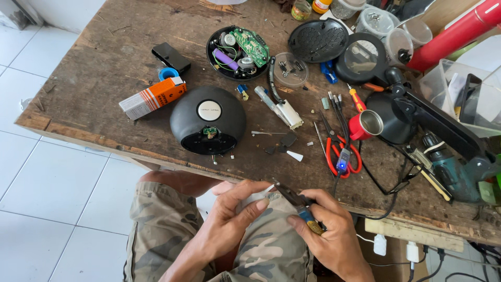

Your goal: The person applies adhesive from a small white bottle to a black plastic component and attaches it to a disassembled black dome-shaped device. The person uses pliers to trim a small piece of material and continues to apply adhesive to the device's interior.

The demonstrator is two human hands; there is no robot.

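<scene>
- Left hand (229, 214) closed around a small white part (255, 198), held over the lap, below the table's near edge. Most of the part is hidden by the fingers; can't tell what it is.
- Right hand (326, 235) gripped on a small tool (297, 203) with a blue-yellow handle, dark tip touching the white part. Hands nearly meet.
- On the table just above: black domed shell (207, 119), round white label on top, cutout in its near side showing a small green board.
- Orange-and-white box (152, 98) lies flat left of the shell; blue tape roll (168, 73) and a black block (171, 56) behind it.
- Open round housing (238, 52) with green board and purple cell further back; black grille cover (318, 40) beside it.
- Red-handled pliers (342, 151) and red cup (365, 125) to the right.
- Surface: worn wooden table (99, 83), white tile floor (47, 193).
- Right edge cluttered, cut off; green drill (454, 172) partly visible.
</scene>
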